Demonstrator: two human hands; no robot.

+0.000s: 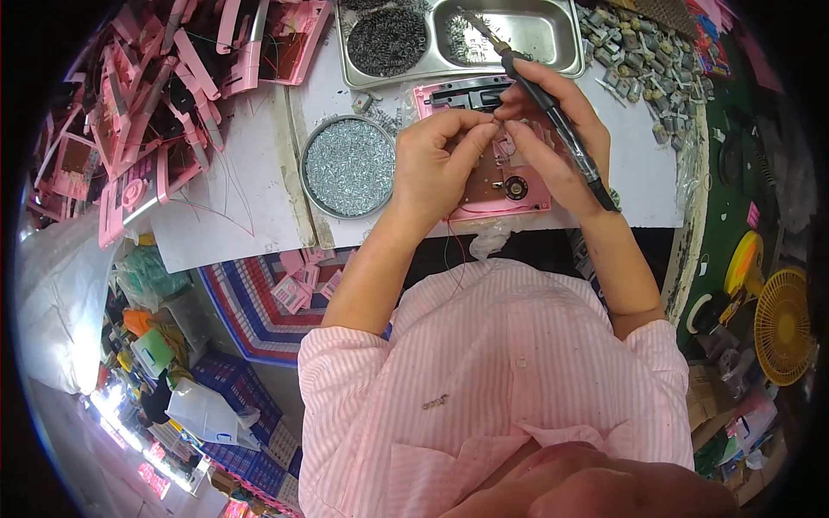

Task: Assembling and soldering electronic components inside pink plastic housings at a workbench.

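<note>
My right hand [577, 142] holds a slim black power screwdriver [566, 129], its metal shaft pointing up and away to the left. The thumb and forefinger of that hand also meet the fingertips of my left hand [440, 160]. Both pinch at one spot, and whatever small piece is there is too small to make out. Just under the fingers lies an open pink plastic casing [484, 203] with a black part along its far edge and a round black speaker-like disc [515, 187] near its right side. Thin red and dark wires [455, 246] hang from its near edge.
Left of the casing stands a round tray of small silvery screws [349, 168]. Behind is a metal tray [570, 65] with dark springs and small metal pieces. Small motors [639, 65] pile up at far right. Pink casings [129, 112] heap at far left, wires trailing.
</note>
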